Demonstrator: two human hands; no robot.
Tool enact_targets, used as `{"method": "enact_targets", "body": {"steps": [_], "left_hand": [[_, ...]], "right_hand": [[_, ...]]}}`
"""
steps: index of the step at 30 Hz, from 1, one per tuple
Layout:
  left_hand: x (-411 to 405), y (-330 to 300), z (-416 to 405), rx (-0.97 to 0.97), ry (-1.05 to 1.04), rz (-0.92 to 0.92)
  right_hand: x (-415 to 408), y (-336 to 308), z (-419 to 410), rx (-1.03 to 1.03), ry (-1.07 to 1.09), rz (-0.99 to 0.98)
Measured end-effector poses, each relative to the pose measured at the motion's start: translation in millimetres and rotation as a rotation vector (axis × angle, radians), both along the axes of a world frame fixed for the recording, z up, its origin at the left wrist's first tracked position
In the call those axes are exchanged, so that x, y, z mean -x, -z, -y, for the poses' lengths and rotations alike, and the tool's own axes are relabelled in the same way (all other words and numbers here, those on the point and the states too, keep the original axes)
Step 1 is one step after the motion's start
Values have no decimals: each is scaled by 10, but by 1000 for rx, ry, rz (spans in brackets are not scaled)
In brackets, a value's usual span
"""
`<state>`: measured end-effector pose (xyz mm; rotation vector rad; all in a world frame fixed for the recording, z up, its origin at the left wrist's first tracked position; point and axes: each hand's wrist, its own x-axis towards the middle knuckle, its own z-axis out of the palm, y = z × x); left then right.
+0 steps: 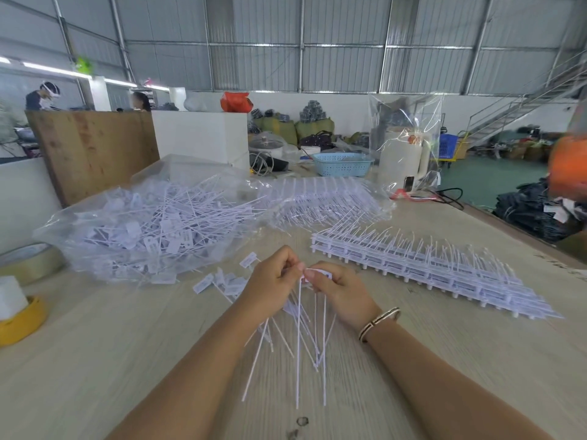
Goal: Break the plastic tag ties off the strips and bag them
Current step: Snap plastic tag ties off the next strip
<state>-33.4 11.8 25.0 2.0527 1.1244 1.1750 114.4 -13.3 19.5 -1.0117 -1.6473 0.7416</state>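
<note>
Two hands over the table (95, 360): left hand (273, 281) and right hand (336, 287), fingers curled, together pinch a bunch of white ties (298, 338) whose tails fan down toward the person. One clear bag (152, 223) of loose ties lies beyond and left of the hands; one stack of strips (428, 268) lies to their right; a few separate ties (222, 281) lie just left of the left hand. Tag printing is too small to read; one blue basket (343, 165) stands far behind the hands.
</note>
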Motion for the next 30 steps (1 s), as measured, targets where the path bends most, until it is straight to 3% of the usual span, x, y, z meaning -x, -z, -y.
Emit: {"method": "enact_targets", "body": {"steps": [13,18,21,26,30], "left_hand": [[-122,-37,25,8,2,165],[88,-93,-57,99,-138,265],[155,-100,-70,37,-159,242],[70,-59,2,-30,-98,103],[34,-54,29,4,-61,47]], "right_hand": [[-4,59,-76,-141,112,-35],[-221,36,-137,-92,256,-333],[-248,67,-174,73,234,-277],[-183,84,-189,257,334,48],[-177,48,-151,230,316,-20]]}}
